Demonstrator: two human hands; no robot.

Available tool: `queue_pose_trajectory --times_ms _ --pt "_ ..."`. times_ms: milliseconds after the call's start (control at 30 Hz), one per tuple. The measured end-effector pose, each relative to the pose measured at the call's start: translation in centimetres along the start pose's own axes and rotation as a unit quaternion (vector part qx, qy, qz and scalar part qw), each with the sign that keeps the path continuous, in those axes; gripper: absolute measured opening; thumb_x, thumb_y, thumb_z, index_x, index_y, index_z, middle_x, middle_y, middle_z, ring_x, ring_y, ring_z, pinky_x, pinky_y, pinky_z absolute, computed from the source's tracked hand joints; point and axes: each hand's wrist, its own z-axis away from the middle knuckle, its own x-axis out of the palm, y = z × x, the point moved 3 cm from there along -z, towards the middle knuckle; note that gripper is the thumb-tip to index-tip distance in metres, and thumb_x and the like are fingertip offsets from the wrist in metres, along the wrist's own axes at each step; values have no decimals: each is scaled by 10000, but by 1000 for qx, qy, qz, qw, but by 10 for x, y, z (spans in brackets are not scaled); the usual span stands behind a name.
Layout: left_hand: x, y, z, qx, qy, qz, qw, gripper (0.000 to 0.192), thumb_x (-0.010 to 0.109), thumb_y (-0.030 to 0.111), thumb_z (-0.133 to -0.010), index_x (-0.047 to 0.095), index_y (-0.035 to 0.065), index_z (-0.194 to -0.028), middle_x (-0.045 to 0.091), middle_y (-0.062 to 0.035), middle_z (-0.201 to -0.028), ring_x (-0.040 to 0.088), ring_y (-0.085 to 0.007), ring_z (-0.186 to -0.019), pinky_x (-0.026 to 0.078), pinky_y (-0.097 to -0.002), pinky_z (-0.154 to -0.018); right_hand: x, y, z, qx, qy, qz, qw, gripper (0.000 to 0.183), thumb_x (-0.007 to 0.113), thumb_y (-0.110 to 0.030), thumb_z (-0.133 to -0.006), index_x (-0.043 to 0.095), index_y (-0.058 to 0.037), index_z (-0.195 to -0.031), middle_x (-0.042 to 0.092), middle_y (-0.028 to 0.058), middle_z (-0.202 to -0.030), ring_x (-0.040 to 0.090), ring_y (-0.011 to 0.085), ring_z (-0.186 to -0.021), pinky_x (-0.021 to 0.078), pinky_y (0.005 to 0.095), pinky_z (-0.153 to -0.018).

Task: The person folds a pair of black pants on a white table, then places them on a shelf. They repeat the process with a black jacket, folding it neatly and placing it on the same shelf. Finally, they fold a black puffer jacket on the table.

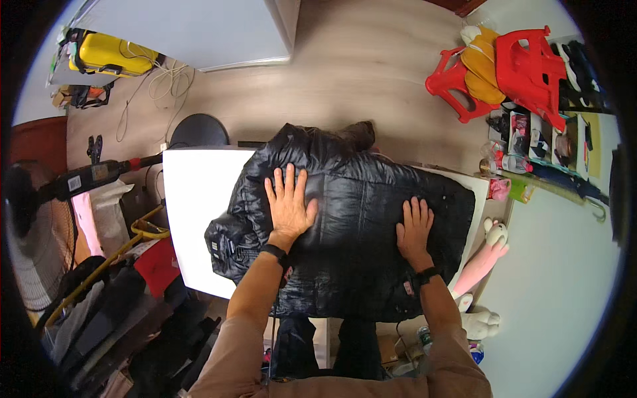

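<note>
A black quilted puffer jacket lies spread across a white table. Its collar end points left, its hem lies to the right, and one sleeve reaches past the table's far edge. My left hand rests flat on the upper body of the jacket, fingers apart and pointing away from me. Flat on the jacket near its hem is my right hand, its fingers slightly spread. Neither hand grips the cloth. Dark bands circle both wrists.
A standing fan is at the left, near a heap of dark clothes. A round black stool stands behind the table. Red plastic stools are at the far right. A pink plush toy lies beside the table's right edge.
</note>
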Motion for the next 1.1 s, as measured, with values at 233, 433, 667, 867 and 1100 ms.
queue_pose_trajectory --times_ms 233,433,667,867,1100 --pt "6 -12 5 -19 -74 15 997 722 595 386 -796 414 79 -1424 263 -223 -1534 174 -481 -1412 82 -646 -1125 -44 11 -32 -43 -128 -127 983 417 640 -135 -829 598 -83 -1240 531 174 -1321 480 384 -1228 401 512 -1006" --pt "3 -8 3 -35 -108 11 993 727 627 418 -784 422 152 -1430 298 -170 -1528 215 -443 -1406 132 -651 -1114 -65 2 -227 -110 -131 -203 964 407 555 -18 -821 607 -64 -1222 659 204 -1080 625 331 -1034 469 417 -939" --pt "11 -7 4 -36 -114 36 992 712 643 418 -764 468 141 -1397 321 -197 -1504 211 -469 -1396 109 -663 -1113 96 -83 -352 -236 -353 -184 886 577 551 29 -770 541 -112 -1329 533 149 -1364 498 338 -1259 401 436 -1054" --pt "11 -11 9 -37 -95 39 994 712 655 421 -757 482 165 -1398 327 -188 -1501 219 -459 -1392 131 -669 -1099 132 -109 -340 -215 -564 -83 793 431 577 -103 -828 595 -93 -1259 599 150 -1288 556 356 -1200 459 468 -973" --pt "15 -7 7 -28 -89 45 995 732 656 416 -762 455 164 -1420 312 -185 -1514 213 -454 -1400 118 -666 -1104 70 -29 -377 -181 -392 -29 901 288 641 -94 -604 682 -35 -883 663 211 -842 636 396 -867 493 485 -733"
